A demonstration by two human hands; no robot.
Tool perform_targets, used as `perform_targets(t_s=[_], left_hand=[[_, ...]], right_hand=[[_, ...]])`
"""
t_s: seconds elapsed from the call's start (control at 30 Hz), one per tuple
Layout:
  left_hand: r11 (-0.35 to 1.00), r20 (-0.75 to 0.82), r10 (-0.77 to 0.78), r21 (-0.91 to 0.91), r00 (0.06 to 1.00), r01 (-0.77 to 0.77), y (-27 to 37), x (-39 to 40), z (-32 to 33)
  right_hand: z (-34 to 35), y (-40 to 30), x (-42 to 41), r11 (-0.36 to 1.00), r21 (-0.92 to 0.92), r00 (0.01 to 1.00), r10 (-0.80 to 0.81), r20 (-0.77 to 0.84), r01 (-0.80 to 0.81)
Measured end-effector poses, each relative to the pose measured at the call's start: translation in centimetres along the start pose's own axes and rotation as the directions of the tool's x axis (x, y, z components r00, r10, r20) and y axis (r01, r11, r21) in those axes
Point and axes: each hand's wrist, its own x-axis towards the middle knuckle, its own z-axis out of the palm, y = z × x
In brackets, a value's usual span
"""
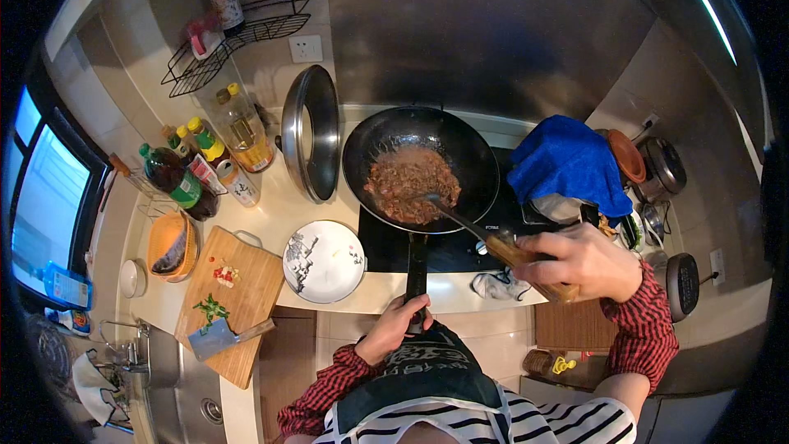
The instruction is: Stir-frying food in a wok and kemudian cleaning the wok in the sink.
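A black wok (474, 160) sits on the cooktop (388, 250), with chopped, browned meat (410, 182) heaped in its middle. My left hand (397, 327) is closed around the end of the wok's long dark handle (417, 265). Over the right side of the cooktop, my right hand (576, 262) grips the wooden handle of a spatula (468, 225). The spatula's head is partly buried in the meat. Left of the wok, a white plate (330, 262) with a dark printed pattern lies on the counter, holding no food.
A cutting board (256, 271) carries a cleaver (216, 339), chopped greens (211, 308) and chopped red and pale bits (226, 274). A wok lid (312, 135) stands on edge beside several bottles (243, 129). At the right, a blue towel (564, 163) drapes over something. A crumpled cloth (500, 287) lies at the counter's front edge.
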Motion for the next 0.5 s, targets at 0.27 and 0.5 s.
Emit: perform_targets(t_s=[0.27, 0.5], left_hand=[[1.000, 0.005, 0.025, 0.003, 1.000, -0.025, 0.7, -0.5, 0.7], [1.000, 0.009, 0.027, 0.002, 1.000, -0.027, 0.2, 0.0, 0.2]], right_hand=[[8.2, 3.0, 0.6, 0.993, 0.011, 0.993, 0.115, -0.012, -0.114], [10.0, 4.3, 2.8, 0.982, -0.098, 0.958, 0.130, -0.256, -0.159]])
